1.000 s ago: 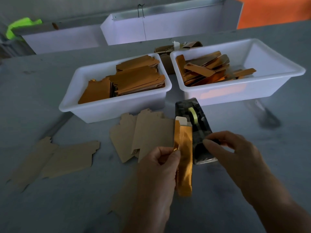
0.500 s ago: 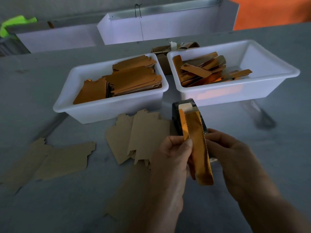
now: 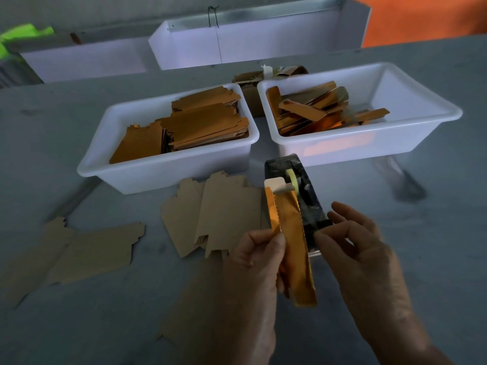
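Just left of the tape dispenser (image 3: pixel 308 204) and leaning across its near end: a gold sleeve (image 3: pixel 290 227), pinched at mid-length by the left grip (image 3: pixel 253 259), thumb on top. Right grip (image 3: pixel 361 248) released, fingers loosely spread at the dispenser's near end, nothing visibly held.

Probable troubles from here:
- Could spring open along the folded seam if the one-handed pinch slackens before any tape lands.
- Could drag the dispenser toward the body on a hard pull, with neither grip bracing it.
- Might curl the clear tape back on itself or onto fingertips; hard to see in this dim light.
- Might nick a finger on the cutter, given how close the right fingers sit.
- Could seal crooked if the sleeve's edges shift under the thumb.

Underneath, a dull grey counter (image 3: pixel 434 246). Left of the dispenser, flat brown blanks (image 3: pixel 226 214). Beyond it to the left, a white bin (image 3: pixel 163 177) of stacked gold blanks; beyond it to the right, a second white bin (image 3: pixel 395 143) with finished sleeves heaped loosely. Farther beyond, white troughs (image 3: pixel 263 46) and an orange wall (image 3: pixel 427 17).
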Motion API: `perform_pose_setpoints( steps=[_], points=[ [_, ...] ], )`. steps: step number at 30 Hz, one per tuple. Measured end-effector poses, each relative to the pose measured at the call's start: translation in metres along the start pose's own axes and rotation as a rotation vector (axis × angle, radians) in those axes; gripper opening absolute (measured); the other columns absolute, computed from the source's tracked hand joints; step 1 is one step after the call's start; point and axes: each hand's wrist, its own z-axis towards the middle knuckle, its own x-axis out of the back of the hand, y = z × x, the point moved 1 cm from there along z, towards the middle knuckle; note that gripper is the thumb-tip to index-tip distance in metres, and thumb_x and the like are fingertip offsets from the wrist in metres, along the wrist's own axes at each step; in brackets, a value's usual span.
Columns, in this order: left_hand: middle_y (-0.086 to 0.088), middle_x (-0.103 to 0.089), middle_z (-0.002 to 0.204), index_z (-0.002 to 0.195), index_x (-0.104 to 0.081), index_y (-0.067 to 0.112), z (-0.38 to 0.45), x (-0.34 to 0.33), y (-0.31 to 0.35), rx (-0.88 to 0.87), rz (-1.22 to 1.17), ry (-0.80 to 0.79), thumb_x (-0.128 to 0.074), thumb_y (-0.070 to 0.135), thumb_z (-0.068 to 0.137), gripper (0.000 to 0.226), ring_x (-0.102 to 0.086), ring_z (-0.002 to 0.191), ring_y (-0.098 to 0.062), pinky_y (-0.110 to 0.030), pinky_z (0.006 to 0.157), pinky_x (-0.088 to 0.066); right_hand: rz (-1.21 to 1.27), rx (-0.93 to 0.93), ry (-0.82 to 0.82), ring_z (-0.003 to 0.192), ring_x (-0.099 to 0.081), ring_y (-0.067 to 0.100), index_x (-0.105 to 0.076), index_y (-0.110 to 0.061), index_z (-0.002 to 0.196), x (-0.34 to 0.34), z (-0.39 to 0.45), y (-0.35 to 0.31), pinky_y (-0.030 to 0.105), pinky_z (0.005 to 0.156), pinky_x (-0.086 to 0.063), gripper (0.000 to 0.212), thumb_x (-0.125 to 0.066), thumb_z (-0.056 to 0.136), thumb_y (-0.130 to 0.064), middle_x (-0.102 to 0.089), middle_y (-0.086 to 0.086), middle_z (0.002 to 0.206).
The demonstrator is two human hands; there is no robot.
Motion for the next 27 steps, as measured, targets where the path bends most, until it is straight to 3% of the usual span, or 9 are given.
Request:
perform_pose_setpoints(
  steps=[4,8,13,16,18,20,23,25,27],
  points=[
    [0.002,-0.058,0.056,0.079,-0.064,0.007,0.004,-0.002,0.013,-0.033,0.108,-0.101,-0.061,0.015,0.089,0.012,-0.044,0.039,-0.002,-0.013,0.039,-0.035,-0.039,0.012,0.039,0.111,-0.056,0.003,-0.065,-0.020,0.065,-0.002,-0.002,0.000,0.027,0.086,-0.046,0.016,-0.070,0.078,-0.012,-0.055,-0.011,0.125],
    [0.011,-0.059,0.051,0.079,-0.063,0.013,0.007,-0.009,0.021,-0.037,0.210,-0.187,-0.061,0.013,0.089,0.010,-0.048,0.040,0.003,-0.010,0.040,-0.036,-0.093,0.029,0.056,0.102,-0.061,0.012,-0.064,-0.021,0.064,-0.003,-0.002,-0.001,0.010,0.076,-0.043,0.016,-0.071,0.077,-0.013,-0.059,-0.009,0.120],
    [0.013,-0.060,0.054,0.084,-0.064,0.018,0.010,-0.009,0.023,-0.029,0.309,-0.184,-0.063,0.018,0.088,0.005,-0.053,0.045,0.004,-0.010,0.044,-0.038,-0.255,0.098,0.033,0.093,-0.064,0.011,-0.063,-0.010,0.064,-0.002,0.005,-0.003,0.017,0.073,-0.047,0.016,-0.072,0.077,-0.006,-0.062,-0.006,0.108],
    [0.009,-0.062,0.058,0.085,-0.065,0.016,0.011,-0.009,0.027,-0.003,0.323,-0.206,-0.062,0.018,0.089,0.006,-0.052,0.046,0.001,-0.011,0.045,-0.040,-0.188,0.084,0.063,0.087,-0.064,0.008,-0.064,-0.016,0.067,0.009,0.005,-0.006,0.006,0.069,-0.047,0.017,-0.068,0.080,-0.005,-0.063,-0.007,0.104],
    [0.005,-0.065,0.063,0.086,-0.066,0.013,0.013,-0.007,0.029,0.029,0.300,-0.220,-0.063,0.016,0.089,0.005,-0.057,0.051,-0.003,-0.013,0.047,-0.044,-0.077,0.061,0.057,0.080,-0.065,0.010,-0.065,-0.024,0.069,0.024,0.005,-0.011,0.008,0.068,-0.048,0.021,-0.066,0.082,-0.008,-0.066,-0.007,0.096],
    [0.002,-0.069,0.067,0.084,-0.068,0.012,0.013,-0.005,0.029,0.063,0.262,-0.225,-0.065,0.013,0.087,0.005,-0.064,0.058,-0.006,-0.018,0.052,-0.051,0.090,0.015,-0.060,0.070,-0.064,0.011,-0.068,-0.024,0.075,0.037,0.005,-0.023,0.020,0.067,-0.052,0.018,-0.066,0.080,-0.008,-0.068,-0.001,0.079],
    [-0.006,-0.072,0.078,0.084,-0.070,0.009,0.011,-0.002,0.029,0.094,0.255,-0.240,-0.066,0.011,0.086,0.005,-0.070,0.073,-0.017,-0.033,0.066,-0.061,0.259,-0.013,-0.376,0.057,-0.060,0.004,-0.072,-0.024,0.071,0.041,0.001,-0.046,0.014,0.053,-0.049,0.010,-0.066,0.065,-0.020,-0.067,0.001,0.064],
    [-0.010,-0.073,0.081,0.086,-0.070,0.004,0.008,-0.001,0.030,0.121,0.226,-0.258,-0.067,0.010,0.085,0.006,-0.072,0.074,-0.019,-0.029,0.064,-0.060,0.229,0.006,-0.501,0.054,-0.057,0.000,-0.074,-0.026,0.070,0.036,0.002,-0.054,0.012,0.050,-0.046,0.011,-0.065,0.064,-0.021,-0.067,0.000,0.063],
    [-0.010,-0.074,0.080,0.086,-0.070,0.004,0.007,0.000,0.032,0.126,0.234,-0.260,-0.070,0.011,0.082,0.008,-0.073,0.074,-0.018,-0.026,0.063,-0.059,0.118,0.064,-0.507,0.055,-0.056,0.001,-0.074,-0.032,0.072,0.032,0.005,-0.055,0.012,0.051,-0.046,0.020,-0.066,0.073,-0.013,-0.068,-0.003,0.066]
  ],
)
